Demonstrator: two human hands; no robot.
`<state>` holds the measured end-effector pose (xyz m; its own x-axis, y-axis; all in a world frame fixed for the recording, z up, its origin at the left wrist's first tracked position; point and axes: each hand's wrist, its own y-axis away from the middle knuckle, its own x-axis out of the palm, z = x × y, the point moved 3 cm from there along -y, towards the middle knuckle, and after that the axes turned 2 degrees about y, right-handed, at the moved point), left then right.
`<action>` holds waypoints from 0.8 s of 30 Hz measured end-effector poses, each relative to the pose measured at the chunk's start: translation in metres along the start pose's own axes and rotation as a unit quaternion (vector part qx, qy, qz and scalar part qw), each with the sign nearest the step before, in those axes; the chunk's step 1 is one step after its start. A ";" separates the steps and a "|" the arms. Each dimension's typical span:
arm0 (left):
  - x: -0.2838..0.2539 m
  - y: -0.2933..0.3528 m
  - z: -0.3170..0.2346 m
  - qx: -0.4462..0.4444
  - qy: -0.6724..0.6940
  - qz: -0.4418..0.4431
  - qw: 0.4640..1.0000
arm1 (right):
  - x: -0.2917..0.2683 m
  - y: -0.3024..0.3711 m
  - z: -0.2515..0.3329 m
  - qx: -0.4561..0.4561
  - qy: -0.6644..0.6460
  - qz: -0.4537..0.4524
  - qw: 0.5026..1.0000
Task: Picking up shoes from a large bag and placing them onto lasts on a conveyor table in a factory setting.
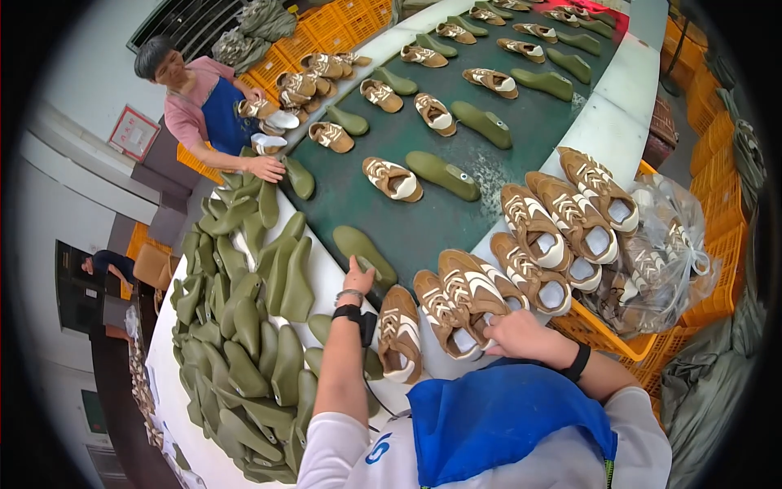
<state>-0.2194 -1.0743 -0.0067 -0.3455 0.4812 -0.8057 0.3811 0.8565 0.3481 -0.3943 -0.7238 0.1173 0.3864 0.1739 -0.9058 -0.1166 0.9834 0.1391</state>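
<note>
Our left hand (357, 281) and our right hand (529, 334) are working apart, each on its own thing. Starting at the left, a big heap of green foot shapes (247, 322) is lying on the white counter (327, 281). By the top of it, a co-worker's hand (265, 168) is reaching close to a loose green piece (299, 178). Next, our left hand is touching the near end of one long green shape (358, 247) that is lying at the edge of the green belt (440, 228). We cannot tell if its fingers are pinching. Up the belt, brown shoes (393, 179) and more green pieces are sitting side by side, like pairs. To the right, our right hand is curling its fingers at the back of a packed shoe (466, 281) in the near row; how tight, we cannot tell. Farther right, more shoes are showing inside a clear bag (668, 244) above an orange crate (607, 330). We are guessing that this step is matching a green shape with a shoe. The next move is likely calling for a firm hold on that one shoe, without bumping the ones beside it.
</note>
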 end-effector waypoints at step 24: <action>0.027 0.301 -0.009 0.218 -0.085 -0.132 0.963 | 0.005 -0.002 0.008 -0.037 0.065 -0.024 0.997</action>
<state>-0.1219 -0.8015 0.0804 -0.3485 0.1885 -0.9182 0.6356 0.7675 -0.0837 -0.3848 -0.7243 0.1159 0.2710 0.1136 -0.9558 -0.1689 0.9832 0.0689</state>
